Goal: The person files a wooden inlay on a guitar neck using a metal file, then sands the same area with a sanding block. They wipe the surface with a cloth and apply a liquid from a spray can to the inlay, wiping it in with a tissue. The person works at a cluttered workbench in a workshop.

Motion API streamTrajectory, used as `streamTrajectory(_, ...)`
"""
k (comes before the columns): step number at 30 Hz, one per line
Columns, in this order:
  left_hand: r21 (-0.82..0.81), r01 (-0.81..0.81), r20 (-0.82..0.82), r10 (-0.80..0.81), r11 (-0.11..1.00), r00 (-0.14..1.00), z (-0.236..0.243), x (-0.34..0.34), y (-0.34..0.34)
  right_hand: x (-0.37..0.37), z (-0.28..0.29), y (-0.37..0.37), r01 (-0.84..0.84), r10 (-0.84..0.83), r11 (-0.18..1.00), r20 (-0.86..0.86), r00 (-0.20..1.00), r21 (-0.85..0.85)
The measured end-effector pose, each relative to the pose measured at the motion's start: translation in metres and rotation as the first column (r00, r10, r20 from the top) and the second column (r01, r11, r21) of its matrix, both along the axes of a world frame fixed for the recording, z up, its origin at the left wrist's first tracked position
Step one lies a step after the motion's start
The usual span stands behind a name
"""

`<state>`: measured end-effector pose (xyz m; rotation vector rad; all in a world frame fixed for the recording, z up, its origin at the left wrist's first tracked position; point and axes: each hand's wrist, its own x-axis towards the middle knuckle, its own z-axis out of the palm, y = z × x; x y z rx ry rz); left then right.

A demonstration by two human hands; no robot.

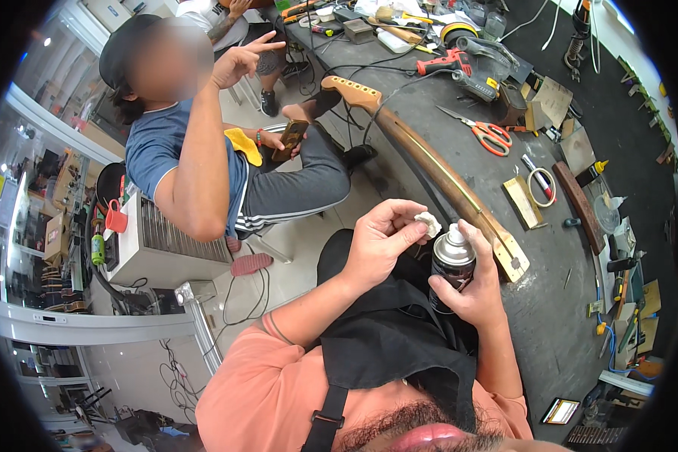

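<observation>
Right hand wrapped around a spray can, fingers curled tight about its body, forefinger lying up by the white nozzle. Left hand held just beside the can top, fingers pinching a small white wad of cloth or cotton, touching or nearly touching the nozzle. Can and wad both held in the air over the black apron, just off the edge of the dark surface. No spray visible; could not tell whether the wad was already wetted. Judged an early step: wad being loaded from the can, wiping not yet begun. Guitar neck lying along the surface edge, near the hands but untouched, headstock pointing away, heel end closest to the can. Left to do, as judged: wetting the wad, bringing it to the neck, rubbing along the wood. Red-handled scissors and a red drill lying farther back, well apart from both hands. 1 seated person to the left, holding a phone, taking no part.
</observation>
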<state>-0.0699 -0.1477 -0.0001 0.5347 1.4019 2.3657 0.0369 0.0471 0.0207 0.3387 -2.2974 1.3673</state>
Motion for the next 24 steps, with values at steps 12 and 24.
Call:
streamTrajectory(12, 0.015, -0.022, 0.045, 0.021, 1.000, 0.999, 0.006, 0.005, 0.015, 0.001, 0.001, 0.006, 0.039, -0.038, 0.999, 0.023, 0.999, -0.021)
streamTrajectory(24, -0.013, 0.001, -0.096, -0.002, 1.000, 0.995, 0.007, 0.007, 0.035, 0.015, 0.008, 0.020, 0.048, -0.045, 0.999, 0.122, 0.992, -0.022)
